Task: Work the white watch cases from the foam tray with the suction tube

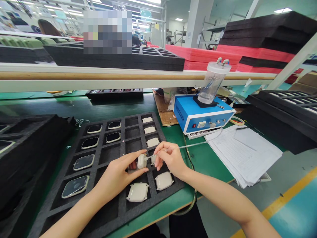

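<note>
- Bench [201, 158] in front of you: green top, thin wood-coloured edge; floor [289, 211] to its right, with a yellow stripe.
- Black foam tray [133, 134] on it: dark screens [80, 162] in your left two columns, pale housings [138, 192] in the right two.
- Your left hand [120, 170]: fingers part-curled, pinching a small pale case [142, 161] over the tray.
- Your right hand [172, 158]: fingers closed on a thin tube [194, 144], tip at the case; can't tell if it touches.
- Farther right: loose papers [245, 158], then blue machine [184, 114] with clear cylinder [210, 86] on top.
- Shelf [148, 86] behind: black foam tray, red foam sheets [189, 54].
- Back of room: white pillar [196, 28], racks, ceiling lights.
</note>
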Tool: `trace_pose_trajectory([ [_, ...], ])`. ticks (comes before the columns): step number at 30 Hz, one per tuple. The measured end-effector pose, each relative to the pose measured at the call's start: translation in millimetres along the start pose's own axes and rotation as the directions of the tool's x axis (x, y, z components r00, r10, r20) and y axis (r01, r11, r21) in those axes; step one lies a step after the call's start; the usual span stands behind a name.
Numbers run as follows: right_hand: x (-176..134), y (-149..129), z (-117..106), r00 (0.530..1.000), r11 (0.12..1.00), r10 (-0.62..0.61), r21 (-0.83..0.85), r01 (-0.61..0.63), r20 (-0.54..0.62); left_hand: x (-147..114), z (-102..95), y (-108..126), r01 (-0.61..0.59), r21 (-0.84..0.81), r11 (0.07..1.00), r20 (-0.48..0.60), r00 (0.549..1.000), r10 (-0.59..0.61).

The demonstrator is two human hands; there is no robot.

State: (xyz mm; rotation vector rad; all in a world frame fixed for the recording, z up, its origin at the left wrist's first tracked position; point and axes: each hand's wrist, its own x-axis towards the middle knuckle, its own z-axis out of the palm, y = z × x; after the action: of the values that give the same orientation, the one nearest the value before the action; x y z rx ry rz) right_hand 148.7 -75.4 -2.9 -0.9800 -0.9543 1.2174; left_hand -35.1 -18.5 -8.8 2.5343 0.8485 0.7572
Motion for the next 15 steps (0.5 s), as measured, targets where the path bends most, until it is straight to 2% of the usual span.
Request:
trace_pose_trajectory([
  [11, 0.4, 1.1, 0.0, 1.0, 1.0, -0.005, -0.011, 0.005, 0.004, -0.8, 0.3, -1.4, -0.007, -0.019, 1.0, 0.007, 1.0, 0.007],
  [13, -0.5, 0.6, 0.0, 1.0, 1.0, -0.017, -0.009, 0.017, -0.01, 0.5, -0.8, 0.9, 0.028, -0.038, 0.999, 0.006, 1.0, -0.028],
  [15, -1.7, 0.2, -0.3, 0.995, 0.998, -0.061, 0.004, 0.061, -0.076, 2.7, -2.8, 4.0, 0.132, -0.098, 0.986, 0.0, 0.991, -0.133],
])
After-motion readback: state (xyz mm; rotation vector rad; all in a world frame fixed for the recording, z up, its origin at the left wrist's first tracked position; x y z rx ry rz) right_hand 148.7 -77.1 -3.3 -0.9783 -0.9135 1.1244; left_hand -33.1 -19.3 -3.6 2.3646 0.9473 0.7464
